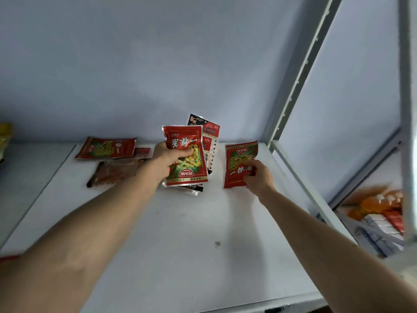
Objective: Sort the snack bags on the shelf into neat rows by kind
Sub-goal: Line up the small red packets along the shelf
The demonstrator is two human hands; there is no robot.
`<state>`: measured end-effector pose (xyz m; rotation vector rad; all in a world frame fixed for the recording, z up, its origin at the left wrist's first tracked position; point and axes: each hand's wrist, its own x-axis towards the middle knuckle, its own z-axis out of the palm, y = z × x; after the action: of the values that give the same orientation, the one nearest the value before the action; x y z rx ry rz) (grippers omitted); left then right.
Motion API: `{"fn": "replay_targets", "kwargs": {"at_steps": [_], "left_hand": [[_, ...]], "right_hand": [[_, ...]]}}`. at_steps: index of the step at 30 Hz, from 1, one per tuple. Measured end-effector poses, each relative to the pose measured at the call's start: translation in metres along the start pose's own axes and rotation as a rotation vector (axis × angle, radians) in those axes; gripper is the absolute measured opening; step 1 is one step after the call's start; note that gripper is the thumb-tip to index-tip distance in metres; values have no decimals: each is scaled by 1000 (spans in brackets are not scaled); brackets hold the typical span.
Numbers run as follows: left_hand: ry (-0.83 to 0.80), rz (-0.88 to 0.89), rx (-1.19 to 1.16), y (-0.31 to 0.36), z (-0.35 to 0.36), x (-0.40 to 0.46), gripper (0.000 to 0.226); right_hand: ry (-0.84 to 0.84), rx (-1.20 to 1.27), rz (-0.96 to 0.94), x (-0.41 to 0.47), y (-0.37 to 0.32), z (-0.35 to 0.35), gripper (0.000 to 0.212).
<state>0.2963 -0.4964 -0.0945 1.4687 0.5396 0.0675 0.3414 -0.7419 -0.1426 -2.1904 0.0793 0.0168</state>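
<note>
My left hand [167, 158] grips a red snack bag with a green and yellow picture [186, 141], held upside down above a small pile of other bags [211, 136] near the back wall. A second red bag of the same kind [238, 162] is pinched at its right edge by my right hand [259, 177], standing tilted on the white shelf [180, 233]. A third bag of that kind [106, 147] lies flat at the back left. In front of it lies a clear pack with reddish-brown contents [112, 172].
A small red packet [142, 152] lies beside the third bag. Yellow bags [5, 136] show at the far left edge. A white metal upright [300, 71] and rail bound the shelf on the right. Below, on a lower shelf, sit orange and white packages [381, 211].
</note>
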Motion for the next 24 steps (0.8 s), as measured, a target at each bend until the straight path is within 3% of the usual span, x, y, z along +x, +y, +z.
{"fn": "replay_targets", "kwargs": {"at_steps": [4, 7, 9, 11, 13, 15, 18, 24], "left_hand": [[33, 5, -72, -17, 27, -1, 44], [24, -2, -78, -27, 38, -3, 37], [31, -17, -78, -31, 43, -6, 31], [36, -12, -86, -34, 45, -10, 34], [14, 1, -97, -35, 45, -12, 41], [7, 23, -106, -35, 44, -15, 44], [26, 39, -102, -34, 39, -17, 47], [42, 62, -57, -33, 26, -14, 53]], "right_hand": [[11, -85, 48, 5, 18, -17, 56], [47, -358, 76, 0, 18, -21, 44], [121, -392, 23, -7, 10, -17, 39], [135, -354, -122, -15, -2, -6, 37], [-25, -194, -213, -24, -16, 8, 41], [-187, 4, -160, -34, -30, 22, 52], [-203, 107, -82, -37, -40, 35, 64], [-215, 192, 1, -33, -41, 34, 29]]}}
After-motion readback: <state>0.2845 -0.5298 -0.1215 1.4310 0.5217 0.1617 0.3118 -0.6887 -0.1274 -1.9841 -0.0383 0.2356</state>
